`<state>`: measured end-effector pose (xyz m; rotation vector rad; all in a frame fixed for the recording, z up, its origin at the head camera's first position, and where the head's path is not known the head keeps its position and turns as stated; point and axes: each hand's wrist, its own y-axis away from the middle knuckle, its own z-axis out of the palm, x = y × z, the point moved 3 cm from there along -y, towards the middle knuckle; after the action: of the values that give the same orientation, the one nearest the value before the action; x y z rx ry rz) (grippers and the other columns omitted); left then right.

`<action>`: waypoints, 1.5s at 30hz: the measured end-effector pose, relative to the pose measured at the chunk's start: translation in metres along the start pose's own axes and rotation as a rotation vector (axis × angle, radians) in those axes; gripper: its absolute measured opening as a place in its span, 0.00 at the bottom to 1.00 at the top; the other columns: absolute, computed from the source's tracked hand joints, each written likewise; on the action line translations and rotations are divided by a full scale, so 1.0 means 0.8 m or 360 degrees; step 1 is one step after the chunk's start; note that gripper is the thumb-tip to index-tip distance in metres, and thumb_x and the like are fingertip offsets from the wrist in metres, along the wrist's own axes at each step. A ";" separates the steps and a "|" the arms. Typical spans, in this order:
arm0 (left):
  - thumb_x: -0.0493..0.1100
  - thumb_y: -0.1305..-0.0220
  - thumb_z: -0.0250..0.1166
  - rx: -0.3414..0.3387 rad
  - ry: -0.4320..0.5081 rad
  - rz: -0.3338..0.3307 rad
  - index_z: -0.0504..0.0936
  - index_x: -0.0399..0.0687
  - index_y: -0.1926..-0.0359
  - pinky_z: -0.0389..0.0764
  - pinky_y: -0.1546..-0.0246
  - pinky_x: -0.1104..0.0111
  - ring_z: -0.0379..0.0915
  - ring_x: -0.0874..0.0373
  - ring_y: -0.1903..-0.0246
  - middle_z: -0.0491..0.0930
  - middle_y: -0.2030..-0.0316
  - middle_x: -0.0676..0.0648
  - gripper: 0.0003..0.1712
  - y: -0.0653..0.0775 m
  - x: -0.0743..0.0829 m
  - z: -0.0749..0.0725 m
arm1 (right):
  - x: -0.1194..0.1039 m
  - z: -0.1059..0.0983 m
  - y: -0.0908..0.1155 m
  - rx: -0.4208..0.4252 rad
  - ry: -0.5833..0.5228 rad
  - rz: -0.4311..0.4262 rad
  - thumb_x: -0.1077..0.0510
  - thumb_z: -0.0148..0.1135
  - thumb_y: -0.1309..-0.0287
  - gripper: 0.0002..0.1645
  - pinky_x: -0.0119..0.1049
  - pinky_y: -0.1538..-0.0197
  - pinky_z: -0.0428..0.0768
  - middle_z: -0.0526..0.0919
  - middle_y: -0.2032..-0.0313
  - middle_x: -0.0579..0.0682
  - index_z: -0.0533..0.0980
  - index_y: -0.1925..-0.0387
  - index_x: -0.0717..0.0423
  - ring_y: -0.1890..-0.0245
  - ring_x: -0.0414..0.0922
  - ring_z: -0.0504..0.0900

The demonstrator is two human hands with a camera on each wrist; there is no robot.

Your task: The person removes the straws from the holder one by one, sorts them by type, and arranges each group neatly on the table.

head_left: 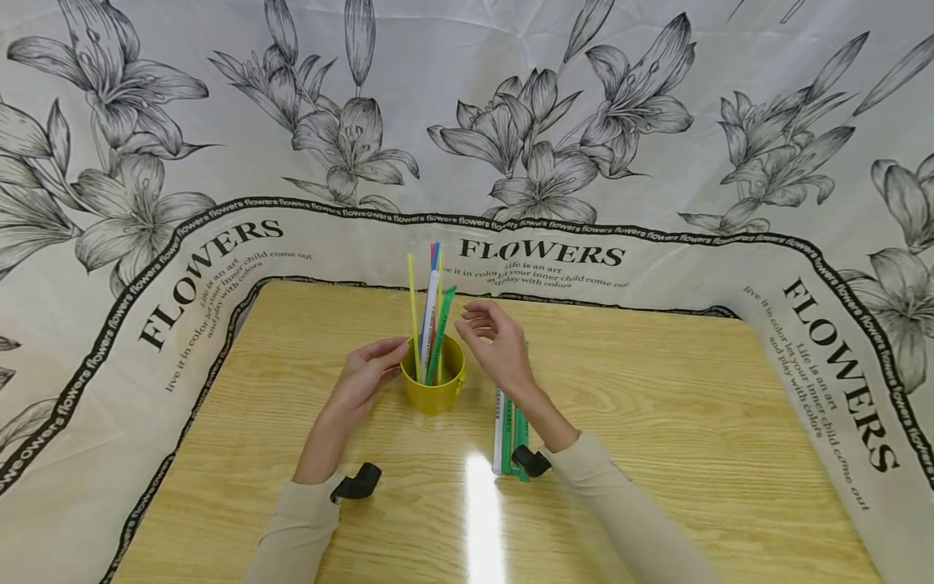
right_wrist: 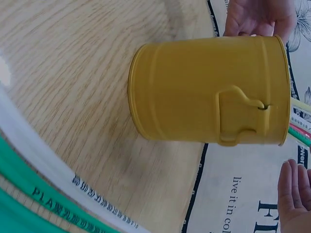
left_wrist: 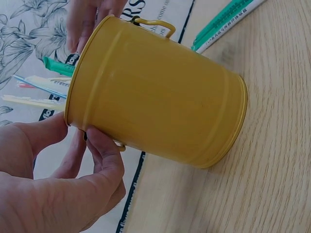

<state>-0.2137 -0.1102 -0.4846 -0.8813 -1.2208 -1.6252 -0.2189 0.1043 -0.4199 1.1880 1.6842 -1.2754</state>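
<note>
A small yellow metal bucket [head_left: 432, 396] stands upright on the table with several straws [head_left: 430, 324] leaning in it: thin yellow, red and blue ones, plus a white-wrapped and a green-wrapped one. My left hand [head_left: 362, 375] holds the bucket at its left side, fingers and thumb at the rim and side handle [left_wrist: 121, 146]. Beside the straw tops on the right is my right hand [head_left: 496, 341], fingers loosely bent and nothing in them. In the right wrist view, the right hand's fingers [right_wrist: 294, 187] are apart from the bucket's rim.
Several white- and green-wrapped straws [head_left: 508, 438] lie on the wooden table [head_left: 642, 422] right of the bucket, partly under my right forearm. A white flower-print cloth [head_left: 394, 178] hangs behind the table and along its sides. A bright reflection shines on the tabletop.
</note>
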 end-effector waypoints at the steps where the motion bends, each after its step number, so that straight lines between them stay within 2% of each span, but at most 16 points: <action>1: 0.37 0.24 0.62 -0.0004 -0.0004 0.0005 0.76 0.32 0.35 0.81 0.50 0.73 0.76 0.60 0.52 0.78 0.44 0.44 0.22 0.000 0.000 0.000 | 0.007 0.003 -0.002 -0.0002 -0.0009 0.0006 0.68 0.65 0.32 0.18 0.53 0.45 0.82 0.82 0.50 0.69 0.76 0.44 0.72 0.52 0.62 0.83; 5: 0.37 0.24 0.61 -0.0013 -0.0009 0.0017 0.76 0.32 0.34 0.81 0.52 0.74 0.77 0.60 0.52 0.79 0.44 0.45 0.22 0.001 0.001 0.000 | 0.026 0.014 -0.007 0.0000 -0.0020 0.0023 0.64 0.67 0.32 0.20 0.52 0.45 0.82 0.83 0.49 0.66 0.77 0.43 0.69 0.52 0.59 0.83; 14: 0.38 0.23 0.61 -0.0029 0.0008 0.0009 0.76 0.34 0.34 0.82 0.50 0.73 0.78 0.61 0.50 0.78 0.43 0.44 0.21 0.001 0.000 -0.001 | 0.029 0.026 -0.012 0.0033 0.0017 0.0052 0.61 0.69 0.34 0.17 0.40 0.48 0.84 0.85 0.54 0.58 0.78 0.47 0.64 0.55 0.51 0.84; 26: 0.38 0.23 0.61 -0.0024 -0.0011 0.0010 0.75 0.33 0.34 0.81 0.46 0.71 0.77 0.60 0.48 0.77 0.41 0.42 0.22 0.002 -0.001 0.000 | 0.026 0.028 -0.013 0.0038 0.0055 0.0038 0.65 0.67 0.33 0.15 0.41 0.49 0.84 0.85 0.56 0.59 0.77 0.48 0.67 0.55 0.52 0.84; 39: 0.38 0.24 0.61 -0.0003 -0.0017 0.0011 0.76 0.33 0.34 0.81 0.51 0.74 0.77 0.61 0.51 0.78 0.43 0.43 0.22 0.002 -0.002 0.000 | 0.019 0.004 -0.013 0.0172 -0.0084 0.0010 0.69 0.65 0.33 0.13 0.42 0.54 0.88 0.83 0.56 0.63 0.78 0.48 0.67 0.57 0.58 0.87; 45: 0.38 0.24 0.62 -0.0002 -0.0001 0.0011 0.76 0.33 0.34 0.81 0.49 0.73 0.77 0.60 0.49 0.78 0.42 0.43 0.22 0.002 -0.001 0.000 | 0.016 -0.012 -0.015 0.0202 -0.0136 -0.0017 0.70 0.64 0.34 0.14 0.48 0.56 0.88 0.82 0.57 0.62 0.77 0.48 0.69 0.59 0.58 0.87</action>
<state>-0.2121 -0.1097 -0.4850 -0.8858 -1.2157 -1.6209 -0.2342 0.1156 -0.4249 1.1814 1.5699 -1.4373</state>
